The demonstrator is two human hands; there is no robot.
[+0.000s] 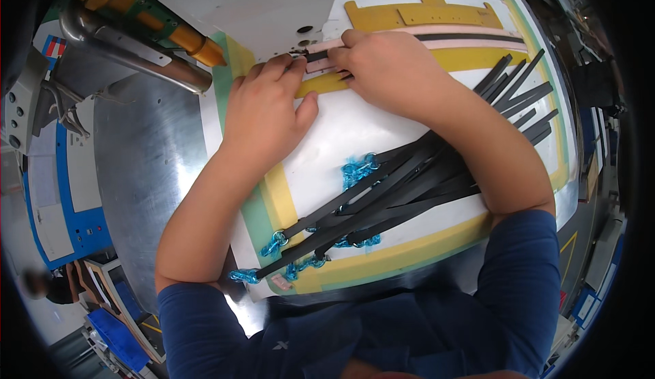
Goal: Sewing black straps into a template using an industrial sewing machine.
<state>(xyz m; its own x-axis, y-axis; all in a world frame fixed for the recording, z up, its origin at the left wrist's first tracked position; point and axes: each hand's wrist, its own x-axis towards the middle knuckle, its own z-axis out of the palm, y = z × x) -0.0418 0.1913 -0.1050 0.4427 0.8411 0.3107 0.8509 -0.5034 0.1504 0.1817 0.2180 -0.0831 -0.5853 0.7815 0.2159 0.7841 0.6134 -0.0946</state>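
Observation:
A narrow black strap lies along a pink strip between yellow plates, beside a large white machine body. My right hand is closed over the strap's left part, fingers bent down onto it. At the strap's left end, by a small dark fitting, rest the fingertips of my left hand; its thumb stands apart and nothing shows in its palm. Nearer to me, a loose pile of black straps runs under my right forearm. Several of their ends carry metal rings wrapped in blue film.
The white machine body hangs over the work at the upper left, with a gold cylinder and a metal tube beside it. Yellow plates lie behind the strap. Yellow and green tape edges the white work sheet.

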